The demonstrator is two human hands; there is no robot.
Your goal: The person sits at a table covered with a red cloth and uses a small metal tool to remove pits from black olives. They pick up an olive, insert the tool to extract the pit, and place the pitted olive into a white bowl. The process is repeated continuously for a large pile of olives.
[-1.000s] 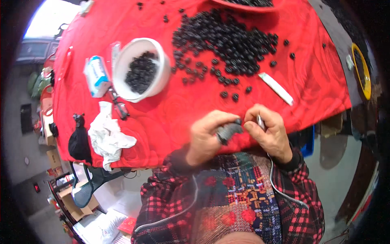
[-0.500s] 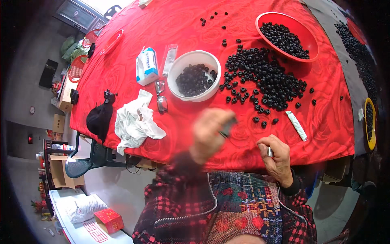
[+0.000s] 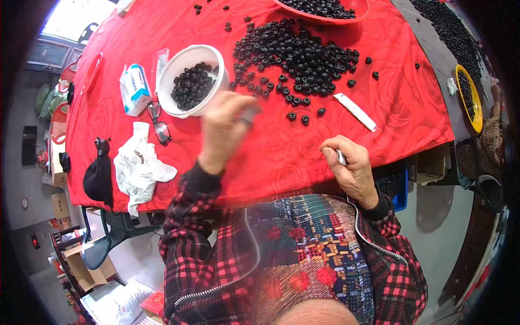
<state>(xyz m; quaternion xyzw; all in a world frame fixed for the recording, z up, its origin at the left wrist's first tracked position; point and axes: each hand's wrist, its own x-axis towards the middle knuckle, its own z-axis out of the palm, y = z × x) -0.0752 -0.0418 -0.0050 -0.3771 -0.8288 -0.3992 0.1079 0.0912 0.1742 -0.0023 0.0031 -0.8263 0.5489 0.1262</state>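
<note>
My left hand [image 3: 221, 129], smeared by motion, is beside the near right rim of a white plastic bowl [image 3: 183, 111]. Its fingers are closed round a dark grey object [image 3: 249, 115] whose kind I cannot make out. In the bowl lie many small black round pieces [image 3: 192, 86], each seemingly with a hole. Over the near part of the table, my right hand [image 3: 351, 168] is closed on a small silvery metal piece [image 3: 341, 157], mostly hidden by the fingers. A large loose pile of the same black pieces [image 3: 303, 59] spreads beyond both hands.
A red cloth [image 3: 260, 162] covers the table. A red bowl [image 3: 346, 20] of black pieces stands far back. A narrow white packet [image 3: 356, 112], eyeglasses [image 3: 161, 131], a tissue pack [image 3: 135, 89], a white cloth [image 3: 142, 168] and a black cap [image 3: 97, 179] lie around. A yellow tray [image 3: 476, 116] is right.
The whole view has shifted, so the table's things sit further up and left. My left hand has come closer to the white bowl. My right hand keeps its closed grip.
</note>
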